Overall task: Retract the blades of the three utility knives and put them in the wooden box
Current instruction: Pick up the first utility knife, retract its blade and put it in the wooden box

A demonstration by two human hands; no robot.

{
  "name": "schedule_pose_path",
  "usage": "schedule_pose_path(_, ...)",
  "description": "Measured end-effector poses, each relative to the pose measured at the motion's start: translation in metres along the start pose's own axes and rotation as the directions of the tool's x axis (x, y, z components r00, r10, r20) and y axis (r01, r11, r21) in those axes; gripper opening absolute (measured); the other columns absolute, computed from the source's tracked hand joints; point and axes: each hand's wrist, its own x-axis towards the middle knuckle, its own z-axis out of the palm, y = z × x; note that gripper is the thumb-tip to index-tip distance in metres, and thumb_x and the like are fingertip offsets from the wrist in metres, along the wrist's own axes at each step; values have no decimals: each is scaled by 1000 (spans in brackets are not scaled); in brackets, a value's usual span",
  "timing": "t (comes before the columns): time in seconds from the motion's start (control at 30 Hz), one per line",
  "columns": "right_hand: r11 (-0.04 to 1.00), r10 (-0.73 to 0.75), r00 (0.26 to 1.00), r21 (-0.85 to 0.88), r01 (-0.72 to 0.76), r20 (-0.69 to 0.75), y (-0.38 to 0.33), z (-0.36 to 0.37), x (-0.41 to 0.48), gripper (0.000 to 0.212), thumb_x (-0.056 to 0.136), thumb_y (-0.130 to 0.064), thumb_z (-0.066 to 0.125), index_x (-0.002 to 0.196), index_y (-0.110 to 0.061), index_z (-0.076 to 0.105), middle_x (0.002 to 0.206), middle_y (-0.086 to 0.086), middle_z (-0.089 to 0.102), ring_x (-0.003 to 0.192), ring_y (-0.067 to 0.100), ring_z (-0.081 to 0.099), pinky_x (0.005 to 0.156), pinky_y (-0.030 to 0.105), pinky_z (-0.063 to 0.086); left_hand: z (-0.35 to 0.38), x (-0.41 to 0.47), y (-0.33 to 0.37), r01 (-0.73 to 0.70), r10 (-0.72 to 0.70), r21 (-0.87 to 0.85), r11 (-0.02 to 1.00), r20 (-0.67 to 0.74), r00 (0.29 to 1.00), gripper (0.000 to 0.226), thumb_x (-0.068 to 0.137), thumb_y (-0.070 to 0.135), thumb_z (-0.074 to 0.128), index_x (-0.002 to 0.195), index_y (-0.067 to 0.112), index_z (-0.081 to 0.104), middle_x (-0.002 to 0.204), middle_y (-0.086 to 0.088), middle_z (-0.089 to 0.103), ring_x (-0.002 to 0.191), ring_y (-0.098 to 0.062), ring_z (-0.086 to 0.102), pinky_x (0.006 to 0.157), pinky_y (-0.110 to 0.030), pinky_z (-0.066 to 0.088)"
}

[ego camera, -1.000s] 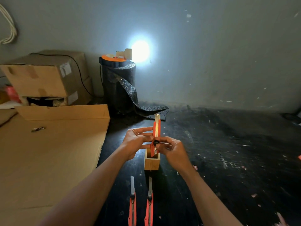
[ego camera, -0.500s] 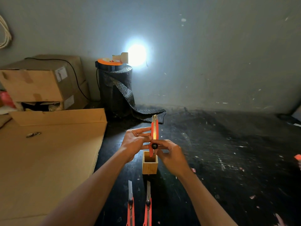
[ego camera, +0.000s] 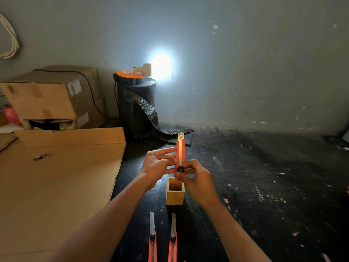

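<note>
I hold an orange utility knife (ego camera: 180, 150) upright just above a small open wooden box (ego camera: 175, 194) on the dark floor. My left hand (ego camera: 157, 167) steadies its body from the left. My right hand (ego camera: 196, 178) grips its lower end, thumb at the black slider knob. Only a short metal tip shows at the knife's top. Two more orange utility knives lie side by side in front of the box, the left one (ego camera: 152, 241) and the right one (ego camera: 173, 241), both with blades extended toward the box.
A large flat cardboard sheet (ego camera: 56, 186) covers the floor on the left, with a small metal object (ego camera: 41, 156) on it. Cardboard boxes (ego camera: 51, 99) stand behind it. A black mesh roll (ego camera: 137, 106) with a lit lamp (ego camera: 149, 69) on top stands by the wall.
The black slider knob has moved down the knife and the blade has drawn into the handle. Both hands and the knife stay over the box.
</note>
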Motion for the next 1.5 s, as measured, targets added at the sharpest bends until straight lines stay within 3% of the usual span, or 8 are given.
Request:
schedule_pose_path(0.23,998,-69,997,-9,70,42,3,-2,-1,28,93,-10,68,119,-24,68,121,-1,70,108,12,65,94,29,56,0,2,4,-1,1,-11,1000,0,1000,34,89,-3,73,121,10,74,93,2,82,79,-11,81,60,-24,62)
schedule_pose_path(0.4,999,17,1000,41,-16,-13,-2,-2,3,20,87,-29,76,97,-32,58,100,-13,68,91,1,65,74,13,46,2,2,2,7,-6,-18,1000,12,1000,34,91,-5,70,119,12,74,93,1,83,82,-17,82,63,-27,63)
schedule_pose_path(0.6,999,-47,998,16,47,49,3,-4,1,29,96,-13,65,121,-28,67,123,-6,67,110,8,60,97,29,49,-1,4,4,4,-3,-36,999,6,1000,35,90,-4,72,121,11,73,96,-4,82,82,-15,81,62,-27,63)
schedule_pose_path(0.9,996,50,996,84,-43,-76,9,4,0,20,86,-30,77,89,-30,57,95,-10,73,93,3,68,75,22,53,4,4,-5,49,-48,-83,995,9,999,37,90,-7,70,121,11,74,102,-13,82,88,-27,81,70,-37,66)
schedule_pose_path(1.03,988,109,990,116,-98,-94,14,8,-1,26,81,-37,80,84,-28,56,91,-7,73,89,8,70,77,34,59,4,5,-13,68,-68,-73,995,6,998,38,90,-7,70,125,10,73,106,-15,80,90,-29,81,71,-39,66)
schedule_pose_path(1.23,974,136,988,190,-120,-74,11,3,8,20,88,-40,72,93,-26,58,98,-1,72,98,15,69,84,37,60,-2,5,-17,81,-78,-80,994,43,996,37,89,-6,71,122,11,74,104,-14,81,94,-28,80,78,-41,66)
schedule_pose_path(1.37,945,169,986,288,-157,-16,17,0,26,33,87,-35,76,113,-25,57,105,3,75,93,15,74,80,39,64,0,5,-26,82,-77,-63,995,85,993,35,91,-9,68,118,12,73,98,-10,83,89,-25,81,67,-32,65)
schedule_pose_path(1.5,954,160,987,256,-156,5,34,6,40,44,88,-30,75,127,-25,56,100,3,75,88,15,75,76,39,65,-5,16,-47,83,-82,17,996,-47,996,25,92,-2,70,114,9,74,100,-13,81,87,-20,81,70,-29,65)
